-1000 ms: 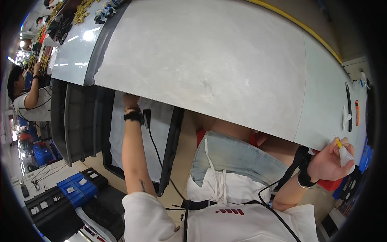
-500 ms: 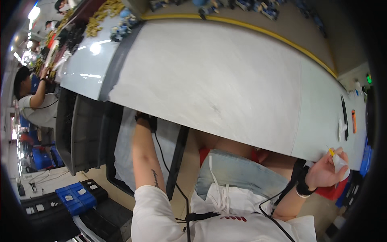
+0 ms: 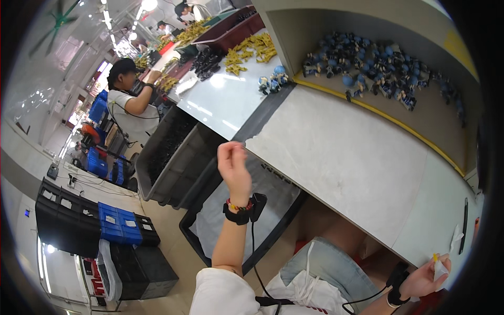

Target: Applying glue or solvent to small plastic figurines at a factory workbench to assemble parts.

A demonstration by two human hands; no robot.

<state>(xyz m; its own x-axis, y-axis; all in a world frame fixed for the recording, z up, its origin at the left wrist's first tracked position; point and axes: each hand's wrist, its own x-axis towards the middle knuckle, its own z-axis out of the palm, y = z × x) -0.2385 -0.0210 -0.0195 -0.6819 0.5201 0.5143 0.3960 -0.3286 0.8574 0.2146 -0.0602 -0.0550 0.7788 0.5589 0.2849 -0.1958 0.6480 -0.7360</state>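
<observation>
Seated worker at a pale desk [image 3: 357,157], which serves as the landmark for all positions. The left hand [image 3: 233,164] is raised over the desk's near-left edge, above a dark tray [image 3: 236,220] slung below that edge; its fingers are curled loosely inward and appear to hold nothing, though what lies inside the curl cannot be told. The right hand [image 3: 428,275] sits at the desk's near-right corner, its grip closed on a small white piece with a yellow tip [image 3: 437,266], held close to the edge, probably so that it stays within easy reach of the work surface. Small blue figurines [image 3: 378,68] fill the recessed shelf beyond the desk's far edge. Grey bins [image 3: 173,157] stand left of the desk, presumably placed low to receive or supply parts.
</observation>
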